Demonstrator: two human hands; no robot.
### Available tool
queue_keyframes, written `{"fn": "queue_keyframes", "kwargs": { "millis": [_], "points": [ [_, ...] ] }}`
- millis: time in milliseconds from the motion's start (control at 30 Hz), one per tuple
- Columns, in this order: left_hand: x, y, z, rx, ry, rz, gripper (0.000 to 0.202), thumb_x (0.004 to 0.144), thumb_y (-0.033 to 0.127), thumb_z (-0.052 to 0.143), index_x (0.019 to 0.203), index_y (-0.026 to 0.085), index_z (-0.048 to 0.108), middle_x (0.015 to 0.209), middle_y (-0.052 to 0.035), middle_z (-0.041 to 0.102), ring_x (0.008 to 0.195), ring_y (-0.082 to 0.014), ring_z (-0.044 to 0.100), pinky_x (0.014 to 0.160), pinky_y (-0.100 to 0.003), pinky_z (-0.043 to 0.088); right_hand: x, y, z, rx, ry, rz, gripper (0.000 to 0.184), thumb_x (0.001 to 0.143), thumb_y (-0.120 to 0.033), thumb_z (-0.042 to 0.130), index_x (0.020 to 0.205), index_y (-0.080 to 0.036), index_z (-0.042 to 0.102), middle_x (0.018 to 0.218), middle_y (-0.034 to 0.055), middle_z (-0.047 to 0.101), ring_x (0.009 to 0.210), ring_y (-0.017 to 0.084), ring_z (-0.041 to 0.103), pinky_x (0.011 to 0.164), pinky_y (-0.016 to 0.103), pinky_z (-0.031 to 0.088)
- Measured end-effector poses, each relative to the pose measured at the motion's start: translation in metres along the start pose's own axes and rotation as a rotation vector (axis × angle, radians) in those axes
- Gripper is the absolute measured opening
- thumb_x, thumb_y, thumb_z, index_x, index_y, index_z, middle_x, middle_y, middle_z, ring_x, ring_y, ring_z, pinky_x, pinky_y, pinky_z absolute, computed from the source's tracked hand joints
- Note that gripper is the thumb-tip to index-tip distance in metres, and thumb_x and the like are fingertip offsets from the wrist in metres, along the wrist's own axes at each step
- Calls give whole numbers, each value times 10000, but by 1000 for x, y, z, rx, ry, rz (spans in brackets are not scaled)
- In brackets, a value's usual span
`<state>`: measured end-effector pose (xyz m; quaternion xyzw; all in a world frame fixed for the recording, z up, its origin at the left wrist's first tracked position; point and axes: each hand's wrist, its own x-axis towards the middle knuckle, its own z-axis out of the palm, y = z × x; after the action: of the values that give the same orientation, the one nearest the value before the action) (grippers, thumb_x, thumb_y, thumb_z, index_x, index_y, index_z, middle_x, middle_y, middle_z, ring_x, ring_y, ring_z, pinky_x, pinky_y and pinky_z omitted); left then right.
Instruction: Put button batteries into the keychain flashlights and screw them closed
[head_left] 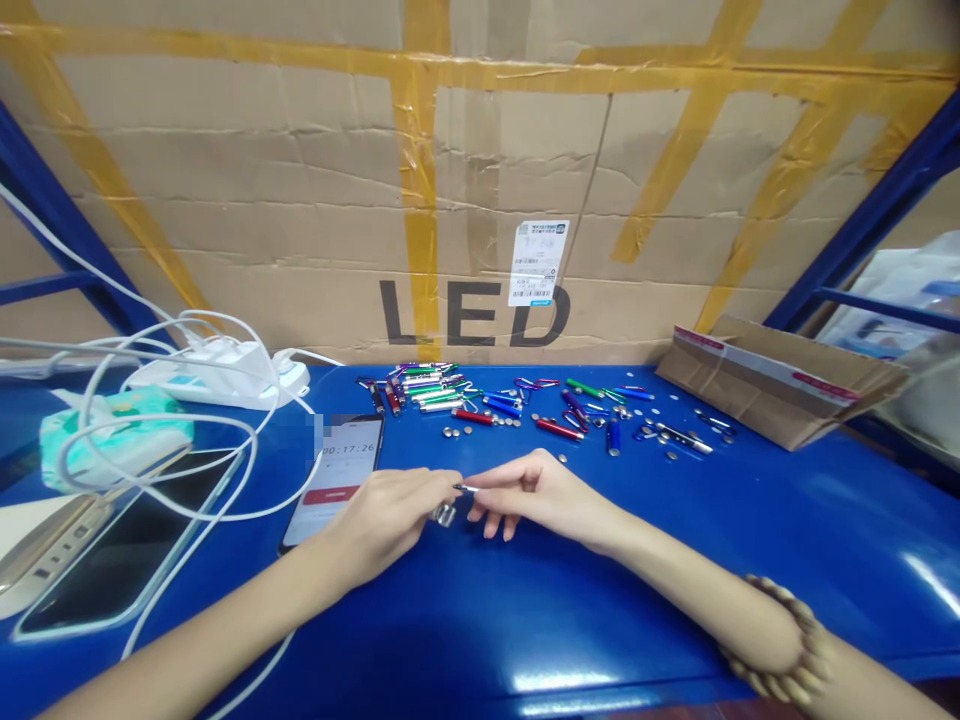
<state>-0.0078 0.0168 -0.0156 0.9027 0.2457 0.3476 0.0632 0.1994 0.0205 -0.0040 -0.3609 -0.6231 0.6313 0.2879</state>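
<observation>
In the middle of the head view, my left hand [394, 515] is closed, palm down, around a small silver metal cylinder [445, 515] that looks like the end of a mini flashlight. Most of that piece is hidden by the fingers. My right hand [536, 492] pinches a thin dark-and-silver piece [466, 488] between thumb and index finger; its other end meets the left fingertips. Beyond the hands lie several mini flashlights in silver, green, red [559, 429], blue [614, 437] and purple, many with carabiner clips, among scattered button cells [448, 432].
A phone [345, 455] showing a running timer lies beside my left forearm. On the left are another phone [127, 550], a power strip [217, 370], loose white cables and a tissue pack [112, 435]. An open cardboard box [765, 385] stands at right; a large taped carton [300, 200] closes the back.
</observation>
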Motion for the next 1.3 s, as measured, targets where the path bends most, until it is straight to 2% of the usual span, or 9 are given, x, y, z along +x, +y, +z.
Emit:
{"fn": "queue_keyframes", "kwargs": {
  "millis": [100,233,467,733,800,900,1100,1200,1300],
  "points": [
    [-4,-3,0,52,33,119,269,885,127,323,861,180,586,890,-120,712,701,-192,675,607,-279,514,0,1,1,10,-10,1,356,713,-382,668,988,-158,697,731,47,692,557,80,606,541,204,515],
    [-9,-2,2,85,-17,73,343,927,228,298,811,193,618,895,-117,716,714,-190,675,653,-290,531,-1,-1,3,40,-12,44,315,689,-356,690,918,-142,719,647,21,665,515,68,592,544,201,513],
    [-9,2,2,192,-8,160,380,928,193,291,737,198,619,874,-109,720,618,-175,653,568,-277,519,-4,-4,6,99,7,104,266,654,-335,720,839,-146,738,550,-16,621,483,68,562,567,229,505],
    [-5,5,0,-28,-8,40,281,896,148,347,752,203,582,856,-85,706,687,-178,662,629,-268,509,-4,-3,4,93,-17,81,251,683,-351,698,800,-133,737,586,-9,636,509,71,575,587,228,507],
    [-2,7,1,-44,8,-68,264,889,116,334,792,205,562,834,-64,698,727,-164,662,645,-243,503,-4,-4,5,101,-8,50,264,691,-360,693,790,-118,727,566,-14,618,513,72,579,572,217,508],
    [-1,9,5,-25,42,-230,192,880,143,405,733,209,510,736,-26,667,637,-134,626,588,-204,473,-2,-5,8,165,64,-1,292,669,-377,709,815,-124,702,593,-21,613,525,74,582,565,219,519],
    [-2,18,11,-180,-68,-167,199,876,141,444,691,212,425,629,3,586,552,-116,557,544,-206,417,1,-3,12,185,64,-72,349,694,-467,665,717,-121,621,595,-25,559,520,64,554,505,182,506],
    [2,21,7,-196,33,-234,228,834,186,549,689,214,376,710,-14,612,576,-123,572,507,-209,409,1,-1,10,174,60,-88,367,745,-497,604,694,-135,571,611,-30,503,541,61,521,455,155,495],
    [7,21,4,-196,218,-311,275,818,157,569,685,217,336,896,-73,653,797,-171,631,594,-231,459,0,-1,8,210,-30,-46,372,774,-500,569,699,-137,541,684,-10,513,593,82,547,423,161,500]
  ]
}}
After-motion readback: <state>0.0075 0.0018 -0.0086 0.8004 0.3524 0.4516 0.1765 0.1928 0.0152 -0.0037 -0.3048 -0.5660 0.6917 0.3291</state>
